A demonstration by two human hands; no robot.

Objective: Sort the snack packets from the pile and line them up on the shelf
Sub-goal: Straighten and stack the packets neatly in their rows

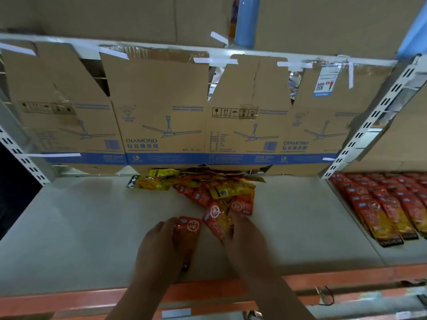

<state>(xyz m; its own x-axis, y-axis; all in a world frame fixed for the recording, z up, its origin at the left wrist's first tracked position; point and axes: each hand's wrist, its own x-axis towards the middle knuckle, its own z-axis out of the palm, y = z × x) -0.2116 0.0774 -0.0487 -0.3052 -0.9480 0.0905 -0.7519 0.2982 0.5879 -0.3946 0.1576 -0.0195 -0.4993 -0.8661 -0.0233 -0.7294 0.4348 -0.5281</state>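
A pile of red and yellow snack packets (215,188) lies at the back middle of the white shelf (80,227), against the cardboard. My left hand (157,248) grips a red packet (188,234) that lies lengthwise on the shelf, pointing toward the front edge. My right hand (245,241) rests on a second red packet (217,224) at the near edge of the pile, fingers curled over its lower end. Both forearms reach in over the orange shelf lip.
Flattened brown fan boxes (161,112) taped up form the back wall. On the neighbouring shelf at the right, red packets (383,204) lie in neat rows. A white slotted upright (360,132) divides the two bays. An orange strip (208,294) edges the shelf front.
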